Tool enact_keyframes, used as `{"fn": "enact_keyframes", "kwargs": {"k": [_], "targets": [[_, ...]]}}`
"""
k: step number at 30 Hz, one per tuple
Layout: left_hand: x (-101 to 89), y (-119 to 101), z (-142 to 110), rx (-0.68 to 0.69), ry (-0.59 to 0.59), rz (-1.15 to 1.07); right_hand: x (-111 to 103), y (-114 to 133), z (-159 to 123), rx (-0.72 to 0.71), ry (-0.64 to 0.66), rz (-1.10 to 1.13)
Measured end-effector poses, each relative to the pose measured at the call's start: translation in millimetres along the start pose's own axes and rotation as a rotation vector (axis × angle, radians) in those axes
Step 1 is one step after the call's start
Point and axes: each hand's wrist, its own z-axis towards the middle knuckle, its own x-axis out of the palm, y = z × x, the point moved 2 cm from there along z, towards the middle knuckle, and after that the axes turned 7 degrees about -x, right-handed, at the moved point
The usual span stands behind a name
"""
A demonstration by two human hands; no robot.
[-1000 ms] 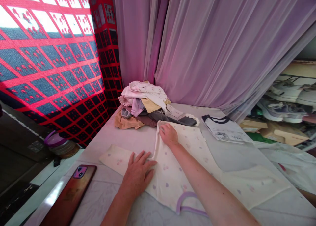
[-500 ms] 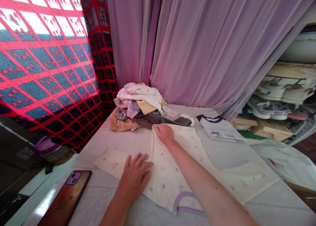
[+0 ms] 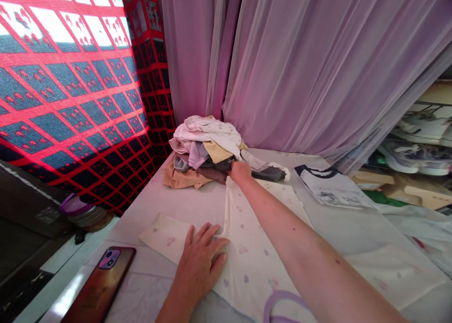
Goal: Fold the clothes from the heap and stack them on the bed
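Note:
A cream long-sleeved children's top [image 3: 243,238] with small pastel prints and a lilac neckline lies spread out, neck end toward me. My left hand [image 3: 203,262] rests on it near the left sleeve, fingers stretched out and open. Stretched across the top, my right arm ends with my right hand [image 3: 240,171] just past the hem. That hand looks closed against the dark clothes at the front of a clothing pile [image 3: 208,141]. Its fingertips are partly hidden, so what it grips cannot be made out.
A folded white shirt with a dark collar [image 3: 330,186] lies at the right. The phone [image 3: 100,280] sits near the left edge, beyond which stands a purple-lidded jar [image 3: 83,214]. Lilac curtains [image 3: 300,68] hang behind; shoes [image 3: 413,156] fill a rack at right.
My right hand has left the top's hem and moved forward to the clothing pile. My left hand stays flat on the top. The view has shifted slightly.

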Motion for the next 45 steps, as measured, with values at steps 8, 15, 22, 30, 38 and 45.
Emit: {"fn": "enact_keyframes", "kwargs": {"k": [8,15,22,30,38,45], "targets": [[0.9,2.1,-0.9,-0.021,0.019,-0.006,29.2,-7.5,20.4,0.08,0.027,0.108],[-0.3,2.9,-0.5,-0.01,0.012,-0.017,8.3,-47.8,-19.1,-0.017,-0.023,0.137],[1.2,3.8,-0.3,-0.005,0.014,-0.015,17.3,-96.9,-42.8,0.14,0.021,0.051],[-0.3,3.8,-1.9,-0.004,0.026,0.024,28.6,-84.8,-22.8,0.118,0.102,0.075],[5.3,10.9,0.9,0.038,0.045,0.137,18.9,-113.2,-121.9,0.052,0.026,-0.142],[2.4,9.6,6.1,-0.023,0.076,0.208,8.4,-137.8,-168.9,0.111,0.188,-0.081]]}}
